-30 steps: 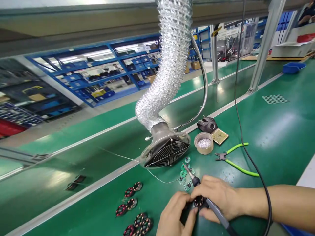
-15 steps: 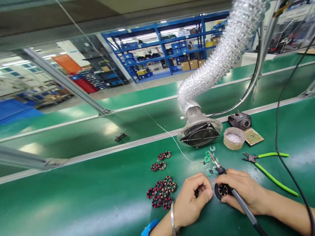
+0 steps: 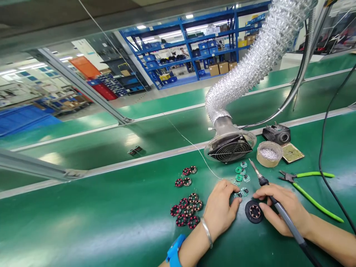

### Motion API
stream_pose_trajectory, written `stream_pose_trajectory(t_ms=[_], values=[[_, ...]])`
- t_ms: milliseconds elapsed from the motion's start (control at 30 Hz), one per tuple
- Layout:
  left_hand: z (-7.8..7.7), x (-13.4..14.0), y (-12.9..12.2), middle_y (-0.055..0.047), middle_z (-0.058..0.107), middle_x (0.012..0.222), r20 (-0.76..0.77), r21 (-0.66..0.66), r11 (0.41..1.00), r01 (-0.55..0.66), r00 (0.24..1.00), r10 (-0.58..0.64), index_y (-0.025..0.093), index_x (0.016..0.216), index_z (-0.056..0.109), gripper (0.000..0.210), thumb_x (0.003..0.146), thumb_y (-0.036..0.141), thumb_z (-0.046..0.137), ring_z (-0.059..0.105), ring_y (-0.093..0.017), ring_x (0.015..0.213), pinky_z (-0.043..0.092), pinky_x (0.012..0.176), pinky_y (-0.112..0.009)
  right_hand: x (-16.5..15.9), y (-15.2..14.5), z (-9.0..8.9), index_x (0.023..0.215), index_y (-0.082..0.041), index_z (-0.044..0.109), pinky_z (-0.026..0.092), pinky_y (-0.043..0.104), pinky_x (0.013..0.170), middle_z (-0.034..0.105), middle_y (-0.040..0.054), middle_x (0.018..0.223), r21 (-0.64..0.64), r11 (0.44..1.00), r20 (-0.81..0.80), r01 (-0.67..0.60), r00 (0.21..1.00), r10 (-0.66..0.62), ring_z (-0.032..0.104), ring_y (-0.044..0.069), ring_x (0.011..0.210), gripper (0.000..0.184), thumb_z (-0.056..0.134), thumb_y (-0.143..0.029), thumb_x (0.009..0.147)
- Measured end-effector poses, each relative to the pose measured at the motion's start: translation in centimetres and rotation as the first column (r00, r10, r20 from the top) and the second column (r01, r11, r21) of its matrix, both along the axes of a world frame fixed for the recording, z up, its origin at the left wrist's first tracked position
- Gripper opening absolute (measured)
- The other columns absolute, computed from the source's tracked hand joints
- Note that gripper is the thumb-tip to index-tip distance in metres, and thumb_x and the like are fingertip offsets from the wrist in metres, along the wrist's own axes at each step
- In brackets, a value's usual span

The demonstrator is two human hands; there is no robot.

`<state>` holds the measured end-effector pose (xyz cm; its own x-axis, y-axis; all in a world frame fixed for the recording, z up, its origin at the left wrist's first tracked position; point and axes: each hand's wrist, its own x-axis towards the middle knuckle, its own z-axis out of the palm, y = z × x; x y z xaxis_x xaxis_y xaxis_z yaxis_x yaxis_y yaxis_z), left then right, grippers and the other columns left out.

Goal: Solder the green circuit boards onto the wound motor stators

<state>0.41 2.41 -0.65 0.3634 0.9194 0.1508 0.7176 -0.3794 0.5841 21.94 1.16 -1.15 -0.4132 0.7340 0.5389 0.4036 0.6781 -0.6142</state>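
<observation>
The left hand's grip [image 3: 222, 205] stands parted at the nearest circuit board [image 3: 238, 195], contact unclear, while the right hand's grip [image 3: 294, 208] holds the soldering iron [image 3: 284, 215] tip-far, presumably protecting fingers, with the black disc [image 3: 254, 212] between both hands on the worktop [image 3: 125, 222].

Crinkled, shiny foil duct [image 3: 244, 79]; smooth, glossy tabletop [image 3: 111, 230]; polished metal bangle [image 3: 207, 230]; matt disc [image 3: 248, 213], perhaps rubber

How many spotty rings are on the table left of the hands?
11 spotty rings: two at the back, two just in front, seven bunched nearest the left hand. None looks hidden.
</observation>
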Motion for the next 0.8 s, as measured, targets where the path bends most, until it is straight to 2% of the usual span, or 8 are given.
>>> stream_pose_trajectory(t_ms=[133, 233, 300, 467, 600, 667, 733, 800], values=[[0.2, -0.1, -0.7, -0.004, 0.064, 0.086, 0.076, -0.027, 0.999, -0.028, 0.997, 0.030, 0.019, 0.088, 0.057, 0.013, 0.079, 0.010, 0.060, 0.058, -0.021, 0.083, 0.049, 0.076, -0.034, -0.5, -0.1, 0.0, 0.111, -0.021, 0.054, 0.054, 0.027, 0.065, 0.065, 0.0039, 0.087, 0.017, 0.998, 0.003, 0.061, 0.998, -0.062, 0.062, 0.016, 0.071, 0.026, 0.050, -0.012, 0.086], [0.5, 0.2, -1.3, -0.001, 0.064, 0.080, 0.209, -0.074, 0.997, 0.010, 0.978, 0.006, 0.020, 0.085, 0.056, 0.008, 0.082, 0.012, 0.056, 0.058, -0.016, 0.071, 0.048, 0.068, -0.027, -1.2, 0.0, 0.1, 0.115, -0.021, 0.053, 0.055, 0.028, 0.067, 0.067, 0.0056, 0.093, -0.010, 0.995, -0.005, 0.101, 0.995, -0.101, 0.064, 0.017, 0.073, 0.027, 0.054, -0.017, 0.088], [0.7, 0.6, -1.6, 0.000, 0.063, 0.077, 0.297, -0.097, 0.995, 0.035, 0.955, -0.005, 0.019, 0.084, 0.057, 0.005, 0.082, 0.015, 0.056, 0.057, -0.013, 0.066, 0.047, 0.064, -0.024, -1.7, -0.1, 0.2, 0.113, -0.022, 0.053, 0.055, 0.025, 0.064, 0.066, 0.0033, 0.089, -0.023, 0.995, -0.025, 0.099, 0.995, -0.100, 0.064, 0.015, 0.069, 0.025, 0.053, -0.017, 0.088], [1.1, 1.5, -1.7, 0.007, 0.048, 0.055, 0.360, -0.255, 0.964, -0.071, 0.919, 0.163, 0.018, 0.077, 0.059, 0.001, 0.077, 0.017, 0.059, 0.044, -0.009, 0.049, 0.036, 0.049, -0.019, -2.2, -0.4, 0.7, 0.103, -0.023, 0.051, 0.052, 0.022, 0.059, 0.061, -0.0014, 0.076, -0.028, 0.992, -0.068, 0.124, 0.990, -0.126, 0.060, 0.012, 0.060, 0.018, 0.051, -0.014, 0.088], [0.8, 1.1, -0.8, 0.009, 0.043, 0.047, 0.336, -0.337, 0.936, -0.105, 0.915, 0.223, 0.016, 0.079, 0.061, 0.002, 0.077, 0.018, 0.061, 0.041, -0.009, 0.044, 0.033, 0.046, -0.019, -1.5, -0.4, 0.7, 0.105, -0.022, 0.050, 0.053, 0.021, 0.056, 0.060, -0.0009, 0.074, -0.151, 0.971, -0.106, 0.185, 0.974, -0.202, 0.061, 0.012, 0.060, 0.020, 0.055, -0.016, 0.086], [0.6, 0.7, -0.4, 0.006, 0.053, 0.052, 0.341, -0.329, 0.939, -0.100, 0.915, 0.217, 0.016, 0.082, 0.064, 0.005, 0.079, 0.019, 0.061, 0.044, -0.009, 0.044, 0.036, 0.047, -0.020, -1.2, -0.3, 0.5, 0.106, -0.022, 0.050, 0.056, 0.022, 0.059, 0.062, 0.0005, 0.077, -0.271, 0.947, -0.170, 0.169, 0.960, -0.220, 0.063, 0.013, 0.064, 0.022, 0.058, -0.019, 0.086], [0.7, 0.4, -0.2, -0.002, 0.065, 0.074, 0.370, -0.258, 0.963, -0.077, 0.913, 0.172, 0.016, 0.086, 0.069, 0.011, 0.081, 0.021, 0.060, 0.049, -0.009, 0.049, 0.040, 0.049, -0.022, -1.1, -0.3, 0.3, 0.107, -0.022, 0.050, 0.058, 0.023, 0.061, 0.063, 0.0018, 0.081, -0.368, 0.922, -0.231, 0.121, 0.949, -0.217, 0.065, 0.014, 0.068, 0.024, 0.060, -0.022, 0.085], [1.1, 0.5, -0.6, -0.006, 0.066, 0.091, 0.399, -0.172, 0.984, -0.043, 0.911, 0.110, 0.017, 0.087, 0.072, 0.015, 0.084, 0.023, 0.059, 0.051, -0.010, 0.055, 0.042, 0.052, -0.023, -1.2, -0.5, 0.2, 0.109, -0.022, 0.050, 0.058, 0.024, 0.063, 0.064, 0.0027, 0.084, -0.394, 0.916, -0.260, 0.072, 0.947, -0.187, 0.065, 0.014, 0.071, 0.027, 0.061, -0.022, 0.085]])
